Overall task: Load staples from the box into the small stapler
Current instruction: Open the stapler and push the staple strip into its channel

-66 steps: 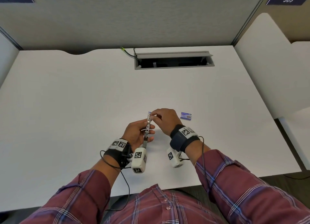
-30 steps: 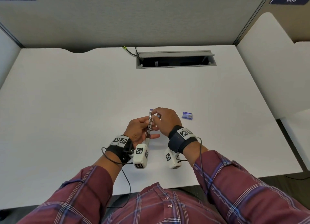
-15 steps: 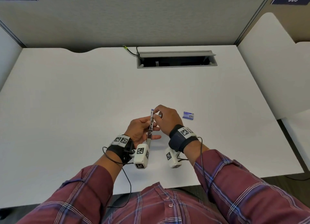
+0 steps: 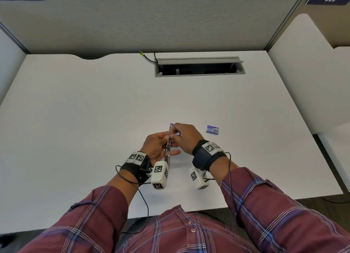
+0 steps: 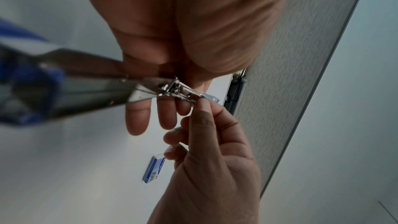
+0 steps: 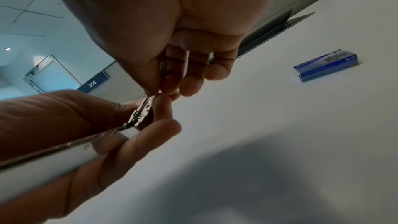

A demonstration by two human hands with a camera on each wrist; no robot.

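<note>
Head view: left hand [image 4: 156,145] grips the small stapler [image 4: 169,144] above the white desk [image 4: 94,110], opened out; long axis runs near-to-far, away from the person; right hand [image 4: 184,137] sits just right of it, fingertips touching the far end; staple box [image 4: 212,129] lies flat on the desk, well right of both hands, nearer the right one.

Left wrist view: stapler [image 5: 90,88] channel points toward the right hand [image 5: 206,168]; index finger and thumb are closed in a pinch at the rail's tip; other fingers curled; box [image 5: 154,168] is on the desk beyond.

Right wrist view: right hand [image 6: 172,40] pinches a short metal strip against the rail end, probably staples, too small to confirm; left hand [image 6: 64,125] is wrapped round the stapler [image 6: 137,117] body; box [image 6: 326,65] looks closed; next push should run along the rail axis.
</note>
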